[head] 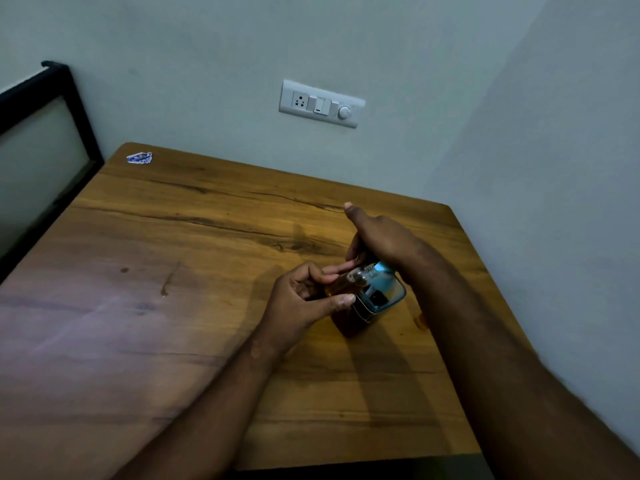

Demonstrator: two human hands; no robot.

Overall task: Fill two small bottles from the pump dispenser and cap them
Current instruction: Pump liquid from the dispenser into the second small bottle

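A pump dispenser with amber liquid and a blue label stands on the wooden table, right of centre. My right hand rests on top of it, covering the pump head, index finger stretched out. My left hand holds a small amber bottle tilted against the dispenser's upper left side, pinched between thumb and fingers. The bottle's mouth and the pump spout are hidden by my fingers. No second small bottle or any cap shows.
The table stands in a corner, with walls behind and to the right. A switch panel is on the back wall. A blue sticker lies at the far left corner. A black-framed panel stands left of the table.
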